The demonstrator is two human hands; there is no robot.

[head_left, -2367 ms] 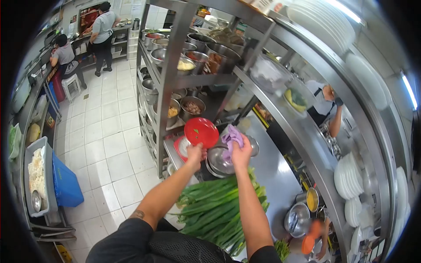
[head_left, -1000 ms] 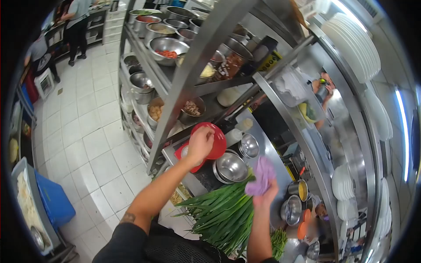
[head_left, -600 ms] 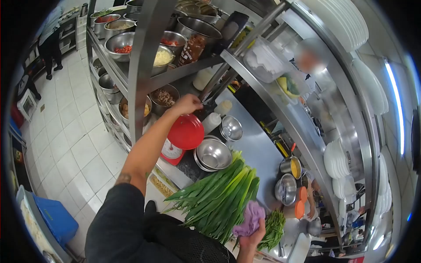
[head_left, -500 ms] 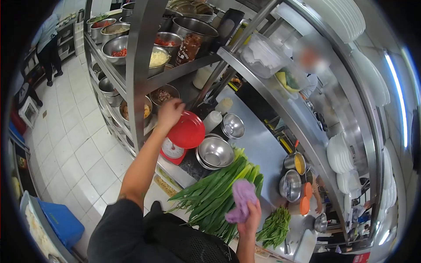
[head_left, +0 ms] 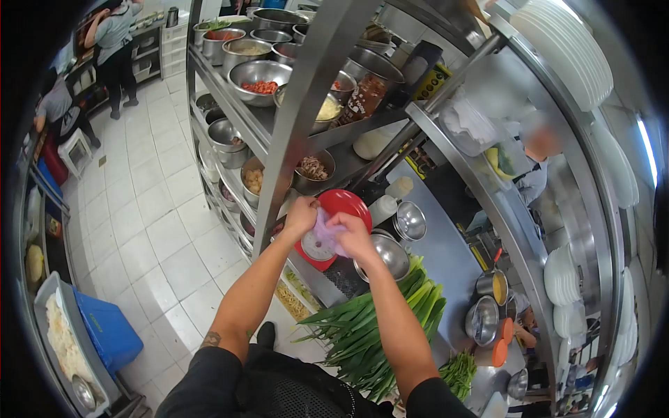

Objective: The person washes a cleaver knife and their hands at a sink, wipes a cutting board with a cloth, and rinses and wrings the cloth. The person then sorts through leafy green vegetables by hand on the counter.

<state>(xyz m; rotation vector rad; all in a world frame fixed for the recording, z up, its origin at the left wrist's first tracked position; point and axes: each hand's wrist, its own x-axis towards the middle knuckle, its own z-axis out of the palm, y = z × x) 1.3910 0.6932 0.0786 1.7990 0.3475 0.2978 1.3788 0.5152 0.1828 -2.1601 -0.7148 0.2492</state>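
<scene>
A crumpled, thin purple plastic bag (head_left: 325,232) is stretched between my two hands. My left hand (head_left: 302,214) pinches one side of it, and my right hand (head_left: 354,237) grips the other, its fingers closed. Just behind the hands stands a red kitchen scale (head_left: 318,262) with a round red pan (head_left: 346,201); the bag covers part of its dial. Metal bowls (head_left: 388,258) stand to the right of the scale, partly hidden by my right forearm. A big bunch of long green leaves (head_left: 369,327) lies nearer to me, under that forearm.
A metal shelf post (head_left: 296,118) rises close behind my left hand. Bowls of chopped food, such as a red one (head_left: 259,87), fill the shelves. White squeeze bottles (head_left: 383,209) stand beyond the scale. A blue bin (head_left: 104,327) sits at lower left. Other people work farther off.
My right hand has brought the purple bag up from over the leaves to the scale. My left hand, earlier at the pan's edge without the bag, now holds it too. The view has shifted.
</scene>
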